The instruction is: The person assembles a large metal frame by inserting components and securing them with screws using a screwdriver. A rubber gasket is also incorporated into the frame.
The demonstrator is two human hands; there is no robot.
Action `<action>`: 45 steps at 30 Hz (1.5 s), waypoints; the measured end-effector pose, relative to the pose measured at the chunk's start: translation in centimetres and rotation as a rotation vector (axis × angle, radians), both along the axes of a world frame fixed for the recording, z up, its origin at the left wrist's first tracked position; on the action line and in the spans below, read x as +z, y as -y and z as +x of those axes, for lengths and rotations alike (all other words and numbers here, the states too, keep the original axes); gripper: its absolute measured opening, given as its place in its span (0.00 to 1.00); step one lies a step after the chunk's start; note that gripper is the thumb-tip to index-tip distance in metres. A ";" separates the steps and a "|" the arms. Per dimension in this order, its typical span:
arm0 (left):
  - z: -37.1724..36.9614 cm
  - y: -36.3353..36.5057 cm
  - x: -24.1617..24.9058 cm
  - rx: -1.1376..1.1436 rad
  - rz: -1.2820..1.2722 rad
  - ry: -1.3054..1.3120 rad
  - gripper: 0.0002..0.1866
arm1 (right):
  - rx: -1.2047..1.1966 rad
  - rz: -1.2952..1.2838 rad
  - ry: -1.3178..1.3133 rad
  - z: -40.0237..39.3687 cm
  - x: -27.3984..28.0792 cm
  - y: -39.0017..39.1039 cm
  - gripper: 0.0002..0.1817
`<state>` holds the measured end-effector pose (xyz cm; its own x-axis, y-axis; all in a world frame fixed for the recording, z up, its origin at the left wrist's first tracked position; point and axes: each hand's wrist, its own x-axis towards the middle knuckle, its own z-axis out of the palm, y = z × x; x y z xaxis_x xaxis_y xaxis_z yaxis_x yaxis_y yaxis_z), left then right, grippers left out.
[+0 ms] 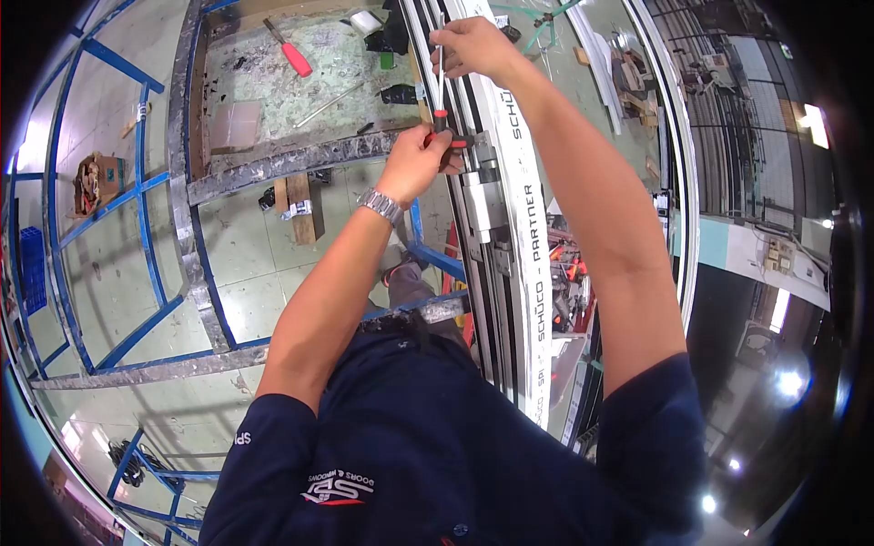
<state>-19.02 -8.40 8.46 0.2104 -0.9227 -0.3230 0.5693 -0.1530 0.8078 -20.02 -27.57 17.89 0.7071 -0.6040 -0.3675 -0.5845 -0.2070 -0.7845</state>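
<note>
My left hand [417,166], with a metal watch [381,206] at the wrist, is closed around the red-and-black handle of a long-shafted driver [441,116]. Red handle parts show above the fingers and at their right side, like a T-handle. The silver shaft points away from me. At its far end, the fingers of my right hand [473,50] pinch around the shaft; the exact tip contact is hard to make out. Both hands are over a long aluminium profile [478,341]. Close to my left hand, a silver hinge-like fitting [485,205] sits on the profile.
A printed white film strip [530,273] runs along the profile. Left of it stands a paint-stained metal frame table [273,173], its board holding a red-handled tool [295,58]. Blue frames [141,182] stand further left. Assorted tools [569,273] lie right of the profile.
</note>
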 end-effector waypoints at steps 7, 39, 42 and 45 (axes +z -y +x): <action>0.4 -0.2 0.0 -0.054 -0.011 -0.125 0.13 | -0.025 0.089 0.016 2.8 -2.6 0.8 0.21; -0.6 -1.7 0.4 0.123 -0.129 0.332 0.11 | 0.014 0.022 0.415 -3.4 4.3 -5.1 0.16; -0.9 -1.0 0.0 0.139 -0.093 0.185 0.12 | 0.018 0.119 0.254 -0.6 2.7 -3.0 0.16; -0.7 -0.5 -0.4 0.053 -0.094 0.081 0.13 | 0.000 0.134 0.182 0.2 1.4 -2.1 0.15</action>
